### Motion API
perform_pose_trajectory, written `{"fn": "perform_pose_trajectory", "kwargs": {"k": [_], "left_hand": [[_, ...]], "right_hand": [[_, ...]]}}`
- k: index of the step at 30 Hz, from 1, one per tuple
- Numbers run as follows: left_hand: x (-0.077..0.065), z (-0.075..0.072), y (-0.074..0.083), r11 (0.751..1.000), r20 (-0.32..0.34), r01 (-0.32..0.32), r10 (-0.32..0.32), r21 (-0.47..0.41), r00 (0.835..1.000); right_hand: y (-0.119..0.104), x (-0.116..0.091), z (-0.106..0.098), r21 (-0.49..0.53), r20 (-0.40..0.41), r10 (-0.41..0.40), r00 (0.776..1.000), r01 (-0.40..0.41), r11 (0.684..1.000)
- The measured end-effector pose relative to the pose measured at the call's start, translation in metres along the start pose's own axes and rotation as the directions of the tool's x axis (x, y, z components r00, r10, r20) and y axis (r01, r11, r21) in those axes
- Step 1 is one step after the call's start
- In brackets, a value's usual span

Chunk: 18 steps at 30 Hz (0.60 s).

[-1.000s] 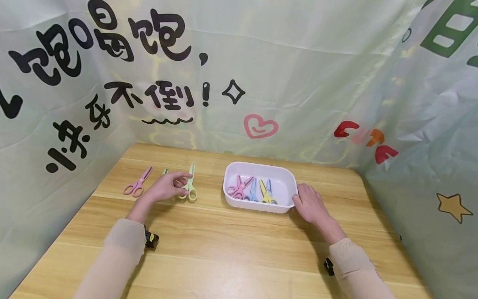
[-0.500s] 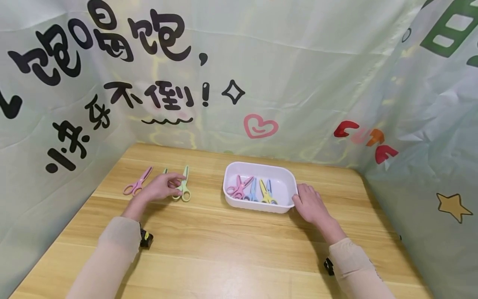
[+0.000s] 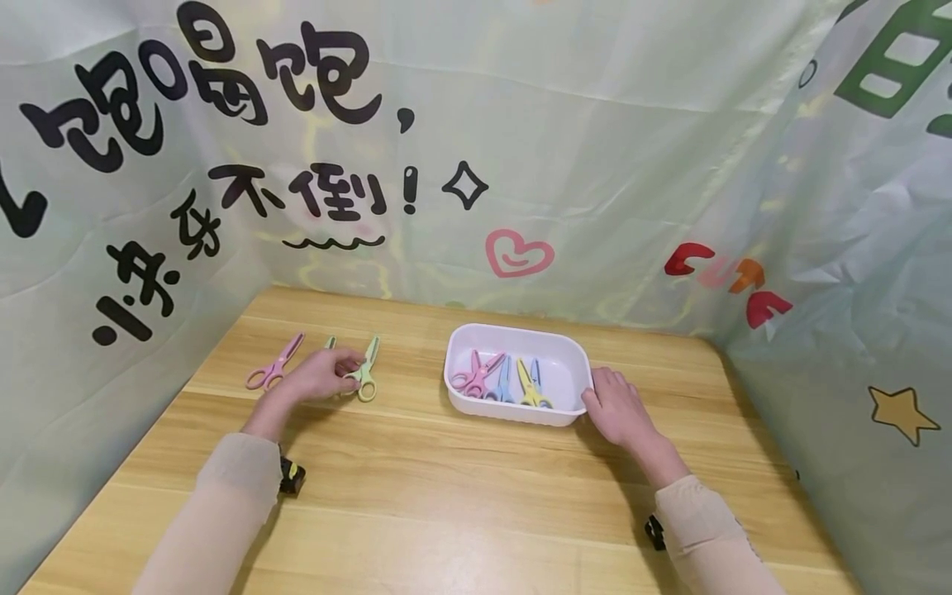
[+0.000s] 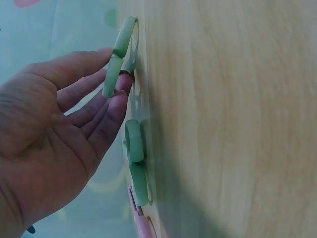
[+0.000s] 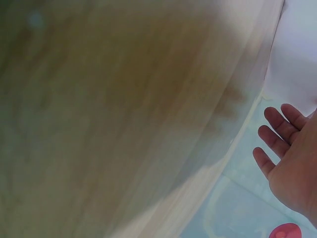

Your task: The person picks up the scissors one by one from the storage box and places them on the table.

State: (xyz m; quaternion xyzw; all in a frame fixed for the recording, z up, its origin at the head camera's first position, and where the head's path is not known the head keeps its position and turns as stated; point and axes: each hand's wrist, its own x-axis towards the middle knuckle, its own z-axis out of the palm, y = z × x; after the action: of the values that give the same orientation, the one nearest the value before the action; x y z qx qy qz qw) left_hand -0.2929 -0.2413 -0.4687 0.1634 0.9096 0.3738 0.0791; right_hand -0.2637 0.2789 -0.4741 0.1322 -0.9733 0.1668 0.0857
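My left hand pinches a pair of pale green scissors by the handle loops, between the thumb and fingers. In the left wrist view the loops stand tilted at the fingertips, close over the table. A second pair of green scissors lies just beneath that hand, largely hidden in the head view. To its left lie pink scissors. My right hand holds the right end of a white plastic box, thumb at the rim and fingers outside it.
Inside the box lie pink scissors, blue scissors and yellow scissors, with another blue pair beside the yellow. A printed cloth hangs around the wooden table at the back and sides.
My left hand has shifted left with the green scissors, which have since turned slightly, tip to the right and lower. The right hand and the box stay put.
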Motion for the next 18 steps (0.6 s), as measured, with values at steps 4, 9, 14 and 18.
{"fn": "perform_pose_trajectory", "kwargs": {"k": [4, 9, 14, 18], "left_hand": [[-0.0021, -0.0008, 0.0016, 1.000, 0.013, 0.000, 0.000, 0.001, 1.000], [-0.0050, -0.0030, 0.0055, 1.000, 0.022, 0.012, -0.013, 0.009, 1.000], [-0.0081, -0.0041, 0.0086, 1.000, 0.019, 0.020, -0.021, 0.019, 1.000], [-0.0091, -0.0029, 0.0082, 0.999, 0.012, 0.021, -0.022, 0.041, 1.000]], "right_hand": [[0.0014, 0.0007, 0.0011, 0.002, -0.004, 0.003, 1.000, -0.003, 1.000], [0.0008, 0.0008, 0.0001, 0.012, -0.004, 0.004, 1.000, -0.004, 1.000], [-0.0005, -0.0003, -0.0010, 0.011, -0.001, -0.001, 1.000, 0.001, 1.000], [-0.0008, -0.0008, -0.0009, 0.010, -0.001, -0.002, 1.000, 0.002, 1.000]]}}
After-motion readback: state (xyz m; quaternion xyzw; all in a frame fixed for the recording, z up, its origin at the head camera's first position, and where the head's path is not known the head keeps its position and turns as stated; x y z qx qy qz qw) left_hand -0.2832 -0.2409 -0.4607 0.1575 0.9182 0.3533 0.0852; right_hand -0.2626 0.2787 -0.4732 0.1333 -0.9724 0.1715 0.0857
